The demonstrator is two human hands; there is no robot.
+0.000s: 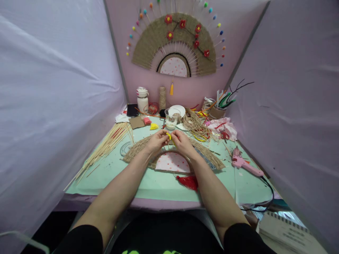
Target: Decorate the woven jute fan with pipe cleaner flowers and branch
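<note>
My left hand [158, 139] and my right hand [181, 140] meet above the middle of the table, fingertips pinched together. Between them is a small, bent yellow piece [168, 135], held from both sides; its material is too small to tell. Below my hands lies a fan made of twine [137, 149], with a white half-round centre [173, 162] dotted in pink. My forearms cover parts of the fan. A red tassel [188, 182] rests at its lower edge, partly behind my right forearm. Just beyond my left hand sits a yellow lump [154, 126].
Thin wooden sticks [106, 144] spread over the left side. A pink glue gun [245, 164] with a black cord lies right. Behind are a clear cup [171, 121], a white plate [180, 110], tangled twine [196, 123] and a white bottle [142, 101]. A finished fan [150, 38] hangs on the back wall.
</note>
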